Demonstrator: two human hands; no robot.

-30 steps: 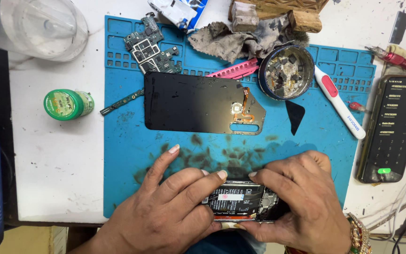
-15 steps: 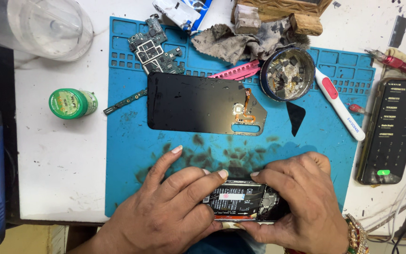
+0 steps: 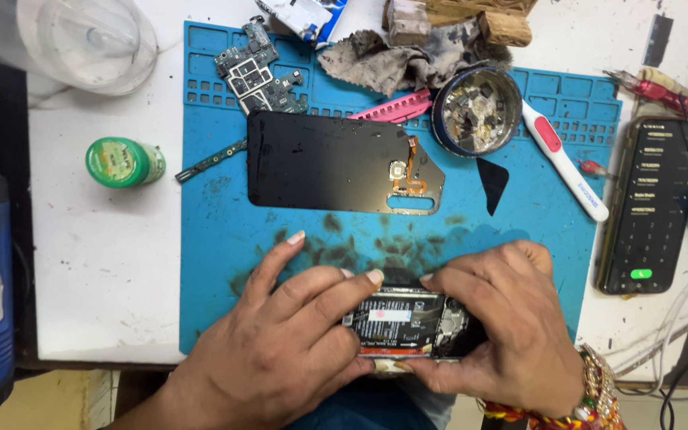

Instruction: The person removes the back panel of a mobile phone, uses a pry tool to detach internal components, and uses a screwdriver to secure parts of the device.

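Note:
Both my hands hold an opened phone body point(image 3: 404, 322) at the near edge of the blue work mat point(image 3: 216, 239); its battery and inner parts face up. My left hand point(image 3: 280, 342) grips the phone's left end, with the thumb lying across its top edge. My right hand point(image 3: 511, 318) wraps the right end. Farther back on the mat lies the black back cover point(image 3: 328, 163) with an orange flex cable near its right end.
Circuit boards point(image 3: 256, 72) sit at the mat's far left. A round tin of small parts point(image 3: 475, 111), a dirty rag point(image 3: 408, 56), a pink comb-like tool point(image 3: 396, 105) and a white-red tool point(image 3: 563, 159) lie behind. A lit phone point(image 3: 650, 203) is at right, a green jar point(image 3: 121, 162) at left.

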